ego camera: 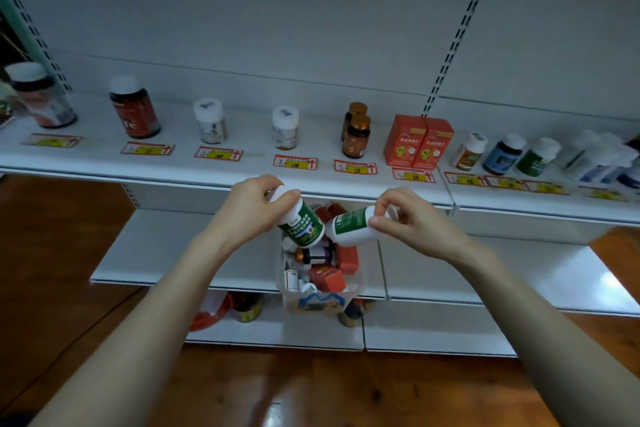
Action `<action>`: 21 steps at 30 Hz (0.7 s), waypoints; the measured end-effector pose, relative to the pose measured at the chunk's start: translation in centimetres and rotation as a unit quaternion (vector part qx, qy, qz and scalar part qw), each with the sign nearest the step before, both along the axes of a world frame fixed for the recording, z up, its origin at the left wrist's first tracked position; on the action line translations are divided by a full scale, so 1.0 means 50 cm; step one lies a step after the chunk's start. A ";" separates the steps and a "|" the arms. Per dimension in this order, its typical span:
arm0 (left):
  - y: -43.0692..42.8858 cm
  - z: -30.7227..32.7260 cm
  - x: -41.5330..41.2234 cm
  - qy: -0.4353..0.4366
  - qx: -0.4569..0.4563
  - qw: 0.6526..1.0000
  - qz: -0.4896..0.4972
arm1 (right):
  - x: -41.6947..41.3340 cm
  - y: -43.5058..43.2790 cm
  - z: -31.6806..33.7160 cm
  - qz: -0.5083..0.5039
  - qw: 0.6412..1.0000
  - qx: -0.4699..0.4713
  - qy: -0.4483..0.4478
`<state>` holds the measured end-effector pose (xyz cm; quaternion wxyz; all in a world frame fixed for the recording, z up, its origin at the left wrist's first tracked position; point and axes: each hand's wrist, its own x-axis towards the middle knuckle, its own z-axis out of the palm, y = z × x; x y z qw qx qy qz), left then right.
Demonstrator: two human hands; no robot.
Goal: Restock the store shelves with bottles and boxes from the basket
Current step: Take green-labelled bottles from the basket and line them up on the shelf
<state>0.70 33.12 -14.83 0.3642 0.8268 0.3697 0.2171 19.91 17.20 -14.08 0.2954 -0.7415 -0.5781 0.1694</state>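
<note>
My left hand (251,206) grips a white bottle with a green label (303,224) by its cap end, tilted with its base pointing down right. My right hand (407,215) pinches a second green-labelled white bottle (349,225), which lies almost on its side. Both bottles hang just above a clear plastic basket (320,300) that sits on the lower shelf (173,253). Several bottles and red boxes (327,279) fill the basket. The upper shelf (242,177) runs just beyond my hands.
On the upper shelf stand spaced bottles (135,113), two amber bottles (356,133), two red boxes (419,144) and a cluster of white-capped bottles (540,156) at the right, with price tags (295,161) along the front. More jars sit on the bottom shelf (247,308). The floor is wooden.
</note>
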 end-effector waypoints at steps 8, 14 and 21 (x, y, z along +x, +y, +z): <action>0.009 0.016 -0.039 -0.016 -0.027 0.998 0.047 | -0.002 0.017 0.018 -0.011 0.984 -0.022 0.174; 0.003 0.024 -0.044 -0.015 -0.021 0.998 0.050 | -0.008 0.018 0.026 0.011 0.980 -0.024 0.198; -0.038 0.019 0.034 0.012 0.053 0.999 0.007 | 0.024 -0.043 0.023 -0.067 0.994 -0.012 0.085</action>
